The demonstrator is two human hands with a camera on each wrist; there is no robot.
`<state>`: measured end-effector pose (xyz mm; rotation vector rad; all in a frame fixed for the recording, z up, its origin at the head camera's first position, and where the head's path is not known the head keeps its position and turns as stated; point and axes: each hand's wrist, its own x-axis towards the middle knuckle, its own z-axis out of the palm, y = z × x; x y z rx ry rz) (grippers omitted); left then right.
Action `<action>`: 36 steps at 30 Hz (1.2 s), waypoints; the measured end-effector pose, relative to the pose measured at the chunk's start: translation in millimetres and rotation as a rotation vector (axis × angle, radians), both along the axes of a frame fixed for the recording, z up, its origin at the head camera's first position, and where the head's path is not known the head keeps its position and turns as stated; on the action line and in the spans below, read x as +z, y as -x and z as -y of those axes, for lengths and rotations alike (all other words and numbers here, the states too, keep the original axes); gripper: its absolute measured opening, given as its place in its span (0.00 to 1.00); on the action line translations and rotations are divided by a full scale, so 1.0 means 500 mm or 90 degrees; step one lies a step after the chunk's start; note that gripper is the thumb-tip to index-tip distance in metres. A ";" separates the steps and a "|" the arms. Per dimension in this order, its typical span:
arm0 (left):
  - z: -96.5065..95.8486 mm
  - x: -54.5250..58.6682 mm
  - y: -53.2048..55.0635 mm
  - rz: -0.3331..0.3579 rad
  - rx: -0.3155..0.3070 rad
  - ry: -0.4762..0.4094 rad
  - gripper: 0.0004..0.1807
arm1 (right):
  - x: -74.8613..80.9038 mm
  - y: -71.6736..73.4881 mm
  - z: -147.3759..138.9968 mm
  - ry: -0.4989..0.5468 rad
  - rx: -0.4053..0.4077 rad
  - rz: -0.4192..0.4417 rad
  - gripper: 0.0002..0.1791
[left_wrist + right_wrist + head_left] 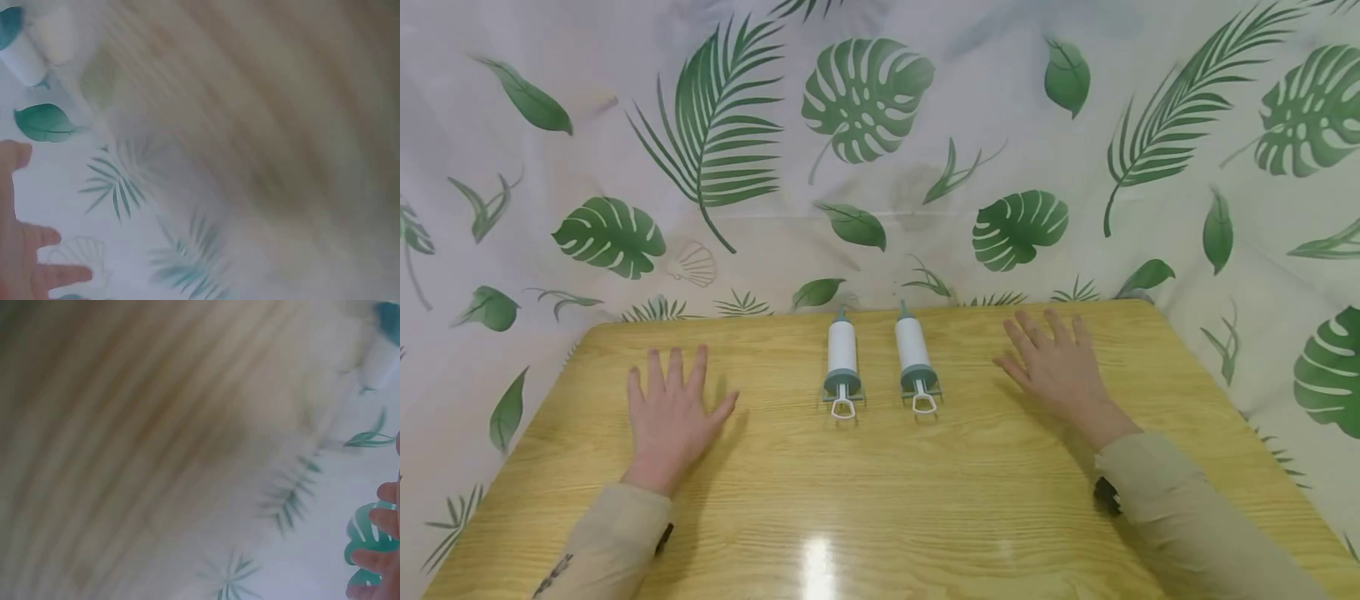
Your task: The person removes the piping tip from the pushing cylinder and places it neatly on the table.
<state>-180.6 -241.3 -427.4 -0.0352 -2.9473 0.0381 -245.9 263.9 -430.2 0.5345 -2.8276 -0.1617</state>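
Note:
Two white tubes with blue-grey collars and pointed blue-grey tips, shaped like large syringes, lie side by side near the far edge of the table. The left syringe-like tube and the right syringe-like tube both have white looped pull handles facing me. My left hand is spread with straight fingers over the table, left of the tubes. On the other side, my right hand is also spread, palm down, fingers pointing away. Neither hand holds anything. Part of a tube shows in the left wrist view, and another tube in the right.
The wood-grain table ends at a pale hanging cloth printed with green leaves, close behind the tube tips. Beige sleeves cover both forearms, and a dark band shows at the right wrist.

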 end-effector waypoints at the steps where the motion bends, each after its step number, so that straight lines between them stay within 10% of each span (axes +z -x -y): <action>1: -0.003 0.003 -0.001 0.000 0.000 -0.010 0.47 | 0.003 0.000 0.005 0.025 0.014 0.006 0.37; 18: -0.158 0.017 -0.002 0.101 -0.052 -0.362 0.49 | 0.066 0.021 0.190 0.837 0.095 0.404 0.28; 26: -0.231 0.023 0.024 0.148 -0.074 -0.488 0.47 | 0.071 0.068 0.280 0.889 0.038 0.491 0.25; 36: -0.306 0.013 0.067 0.110 -0.047 -0.466 0.45 | 0.071 0.102 0.377 0.884 -0.006 0.575 0.30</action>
